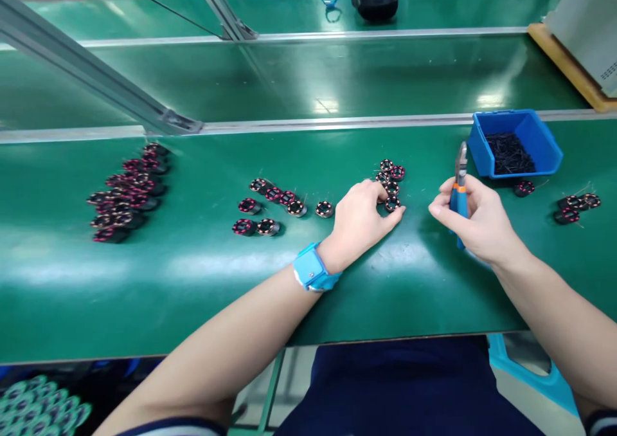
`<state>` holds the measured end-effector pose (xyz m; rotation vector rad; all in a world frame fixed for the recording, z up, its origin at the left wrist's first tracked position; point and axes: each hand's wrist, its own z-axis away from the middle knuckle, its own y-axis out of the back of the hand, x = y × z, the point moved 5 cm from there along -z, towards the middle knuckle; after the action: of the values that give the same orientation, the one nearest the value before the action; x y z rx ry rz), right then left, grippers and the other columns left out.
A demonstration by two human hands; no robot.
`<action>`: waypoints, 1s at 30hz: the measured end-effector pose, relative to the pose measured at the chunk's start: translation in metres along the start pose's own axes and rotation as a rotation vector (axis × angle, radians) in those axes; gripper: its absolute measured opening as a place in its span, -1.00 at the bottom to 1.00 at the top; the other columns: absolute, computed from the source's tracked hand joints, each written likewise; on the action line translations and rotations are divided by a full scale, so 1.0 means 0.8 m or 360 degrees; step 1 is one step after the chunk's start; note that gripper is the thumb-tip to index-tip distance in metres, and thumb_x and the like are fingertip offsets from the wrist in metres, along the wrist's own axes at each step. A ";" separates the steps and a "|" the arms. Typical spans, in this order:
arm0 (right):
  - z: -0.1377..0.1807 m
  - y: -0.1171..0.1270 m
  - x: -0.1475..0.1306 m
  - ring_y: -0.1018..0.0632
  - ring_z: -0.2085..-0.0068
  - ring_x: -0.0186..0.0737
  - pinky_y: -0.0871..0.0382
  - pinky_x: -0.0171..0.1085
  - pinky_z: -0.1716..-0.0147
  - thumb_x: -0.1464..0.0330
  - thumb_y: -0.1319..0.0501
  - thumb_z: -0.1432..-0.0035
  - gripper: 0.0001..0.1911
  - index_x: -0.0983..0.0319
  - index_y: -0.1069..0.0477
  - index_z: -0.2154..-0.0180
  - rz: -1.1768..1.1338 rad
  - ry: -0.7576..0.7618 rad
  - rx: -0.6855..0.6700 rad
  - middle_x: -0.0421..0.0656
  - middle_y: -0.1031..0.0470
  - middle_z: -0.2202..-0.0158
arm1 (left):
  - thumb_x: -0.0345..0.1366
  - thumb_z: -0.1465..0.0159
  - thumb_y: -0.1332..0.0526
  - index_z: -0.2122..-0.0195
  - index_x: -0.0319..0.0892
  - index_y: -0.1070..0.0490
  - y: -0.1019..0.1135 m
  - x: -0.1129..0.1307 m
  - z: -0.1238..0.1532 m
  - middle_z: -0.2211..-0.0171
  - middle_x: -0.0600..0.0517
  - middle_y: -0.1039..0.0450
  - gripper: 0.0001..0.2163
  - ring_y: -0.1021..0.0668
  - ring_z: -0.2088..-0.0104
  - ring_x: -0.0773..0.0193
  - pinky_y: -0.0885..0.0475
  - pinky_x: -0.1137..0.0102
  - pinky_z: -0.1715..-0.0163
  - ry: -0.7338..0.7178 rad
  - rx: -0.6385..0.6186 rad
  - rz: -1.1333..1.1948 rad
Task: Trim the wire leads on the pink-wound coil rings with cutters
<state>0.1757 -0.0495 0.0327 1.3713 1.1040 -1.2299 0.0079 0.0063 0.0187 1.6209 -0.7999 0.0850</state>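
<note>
My left hand (362,216) lies on the green bench with its fingers closed round a small round wound coil (392,203), the nearest of a little cluster of coils (390,173). A blue wrist strap (313,269) sits on that wrist. My right hand (475,217) is closed on blue-handled cutting pliers (461,185), their jaws pointing up and away from me. The two hands are a short gap apart.
A blue bin (515,141) of thin black wires stands right of the pliers. More coils lie in a middle group (270,208), a big left pile (128,191) and at the far right (576,206). A metal strut (96,79) crosses the conveyor behind.
</note>
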 end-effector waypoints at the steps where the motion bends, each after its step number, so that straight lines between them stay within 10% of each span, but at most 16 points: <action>1: 0.001 -0.003 0.003 -0.46 0.41 -0.31 -0.38 -0.25 0.36 0.33 -0.37 0.09 -0.68 0.20 -0.28 0.31 0.0015 -0.0047 -0.0069 -0.21 -0.45 0.41 | -0.20 -0.07 -0.33 0.42 -0.21 -0.36 0.001 0.000 0.002 0.38 -0.03 -0.47 -0.79 -0.48 0.35 0.20 -0.38 0.31 0.33 -0.0009 -0.0015 0.0093; 10: 0.016 -0.028 0.009 -0.46 0.41 -0.33 -0.41 -0.25 0.38 0.27 -0.41 0.11 -0.65 0.23 -0.30 0.32 0.0019 -0.0281 -0.0482 -0.14 -0.47 0.28 | -0.36 0.06 -0.43 0.34 -0.24 -0.42 -0.012 0.016 0.050 0.38 -0.01 -0.55 -0.73 -0.58 0.37 0.32 -0.52 0.40 0.33 0.0586 -0.0755 0.1989; 30: 0.002 -0.006 0.008 -0.44 0.48 -0.37 -0.36 -0.31 0.43 0.24 -0.48 0.19 -0.55 0.21 -0.29 0.33 -0.0159 -0.0254 -0.0150 -0.27 -0.45 0.46 | -0.44 0.03 -0.42 0.30 -0.26 -0.44 -0.019 0.019 0.051 0.35 0.01 -0.53 -0.73 -0.56 0.36 0.38 -0.51 0.47 0.29 0.0538 -0.0897 0.2134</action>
<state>0.1716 -0.0506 0.0257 1.1383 1.1141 -1.3180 0.0121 -0.0373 0.0034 0.3184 -1.3528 0.9553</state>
